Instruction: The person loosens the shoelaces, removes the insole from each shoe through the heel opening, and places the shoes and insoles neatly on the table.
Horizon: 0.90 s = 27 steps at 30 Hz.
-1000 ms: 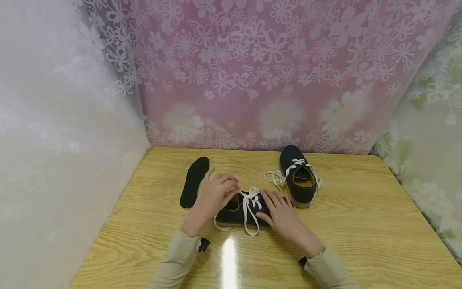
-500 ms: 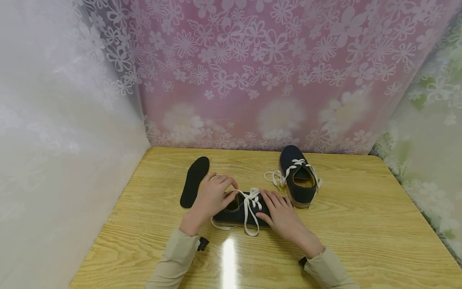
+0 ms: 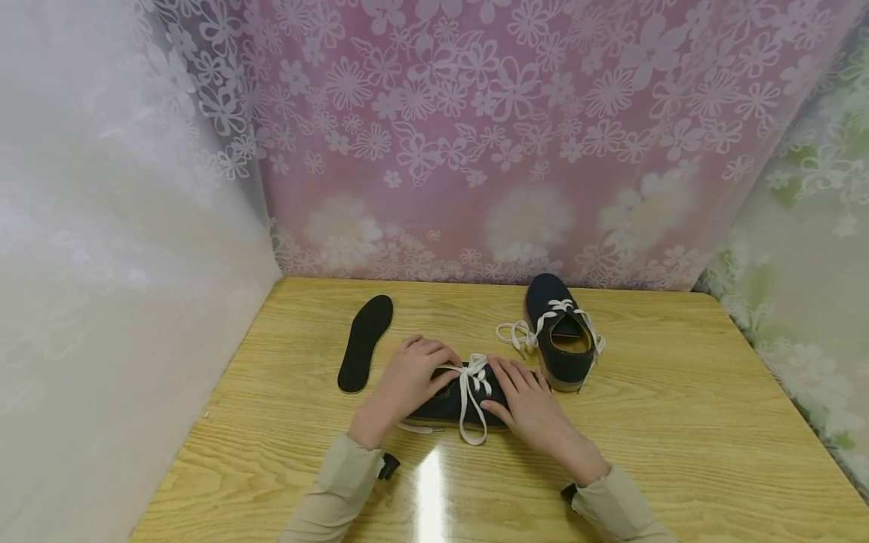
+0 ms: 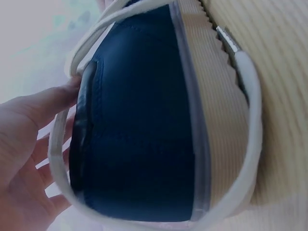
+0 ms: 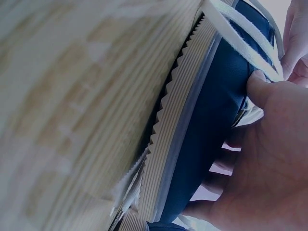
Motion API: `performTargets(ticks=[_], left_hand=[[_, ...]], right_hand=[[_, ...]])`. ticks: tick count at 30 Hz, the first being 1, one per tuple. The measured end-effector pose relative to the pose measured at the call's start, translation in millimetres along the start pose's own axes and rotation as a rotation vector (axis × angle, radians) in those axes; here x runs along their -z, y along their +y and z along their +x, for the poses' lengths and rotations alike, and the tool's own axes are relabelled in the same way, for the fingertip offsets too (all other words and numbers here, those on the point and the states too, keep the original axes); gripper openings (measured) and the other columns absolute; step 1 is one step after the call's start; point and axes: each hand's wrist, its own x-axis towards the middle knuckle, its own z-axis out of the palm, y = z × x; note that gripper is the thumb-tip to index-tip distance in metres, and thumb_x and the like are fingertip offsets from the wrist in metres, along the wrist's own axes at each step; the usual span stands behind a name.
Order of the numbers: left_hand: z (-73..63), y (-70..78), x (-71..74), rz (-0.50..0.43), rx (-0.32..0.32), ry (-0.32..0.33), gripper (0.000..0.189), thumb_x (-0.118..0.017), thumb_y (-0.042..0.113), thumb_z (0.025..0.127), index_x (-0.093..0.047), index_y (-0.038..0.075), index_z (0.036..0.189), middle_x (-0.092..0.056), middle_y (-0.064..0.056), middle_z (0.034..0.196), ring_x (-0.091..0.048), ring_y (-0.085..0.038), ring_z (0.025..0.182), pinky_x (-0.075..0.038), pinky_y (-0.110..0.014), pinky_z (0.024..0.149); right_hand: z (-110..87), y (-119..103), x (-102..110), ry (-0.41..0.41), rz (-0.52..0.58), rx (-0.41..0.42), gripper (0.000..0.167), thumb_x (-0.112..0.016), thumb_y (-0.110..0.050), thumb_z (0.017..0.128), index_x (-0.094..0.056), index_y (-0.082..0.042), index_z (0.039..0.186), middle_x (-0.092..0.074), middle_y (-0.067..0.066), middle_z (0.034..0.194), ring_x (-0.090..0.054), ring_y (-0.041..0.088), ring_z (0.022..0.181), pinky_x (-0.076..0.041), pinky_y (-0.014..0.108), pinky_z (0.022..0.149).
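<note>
A dark navy canvas shoe (image 3: 441,409) lies crosswise before me, toe to the right, its white shoelace (image 3: 465,411) tied in a bow over the tongue. My left hand (image 3: 410,377) is over the shoe's opening and pinches the lace close to the knot. In the left wrist view, its thumb (image 4: 50,102) meets the lace at the collar, and a loose lace end hangs around the heel. My right hand (image 3: 531,406) grips the toe part, thumb on the near side and fingers across the top. The far side of the shoe is hidden.
A second navy shoe (image 3: 547,292) with loose white laces stands behind to the right, close to the toe of the first. A black insole (image 3: 366,343) lies at the back left. The wooden table (image 3: 679,422) ends at a flowered pink curtain.
My left hand has moved right and slightly nearer, from above the heel opening to beside the knot, bringing the lace lower. The right hand has stayed on the toe.
</note>
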Motion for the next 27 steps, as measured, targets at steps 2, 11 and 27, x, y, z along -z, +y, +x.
performTargets(ticks=[2,11,27], left_hand=[[0.2,1.3,-0.4,0.002,0.001,0.011,0.013,-0.073,0.032,0.095,-0.075,0.023,0.104,-0.072,0.006,0.106,-0.068,-0.012,0.100,-0.044,-0.046,0.109],[0.6,1.6,-0.8,0.004,0.002,0.052,0.012,-0.072,0.030,0.096,-0.075,0.022,0.104,-0.073,0.006,0.105,-0.068,-0.014,0.102,-0.044,-0.049,0.109],[-0.5,-17.7,15.7,-0.002,0.052,0.192,0.010,-0.078,0.026,0.091,-0.077,0.018,0.096,-0.075,0.002,0.104,-0.070,-0.021,0.098,-0.046,-0.051,0.105]], right_hand=[[0.0,0.1,0.0,0.004,0.000,0.002,0.075,-0.062,-0.044,0.100,-0.034,-0.007,0.158,-0.043,0.018,0.155,-0.042,0.043,0.141,-0.034,0.068,0.108],[-0.3,0.8,-0.7,-0.008,-0.001,-0.002,0.074,-0.060,-0.044,0.101,-0.032,-0.007,0.159,-0.042,0.018,0.156,-0.041,0.042,0.142,-0.034,0.067,0.109],[-0.5,-0.5,-0.4,-0.007,0.011,-0.012,0.075,-0.061,-0.044,0.100,-0.032,-0.008,0.159,-0.043,0.017,0.156,-0.040,0.042,0.142,-0.032,0.067,0.110]])
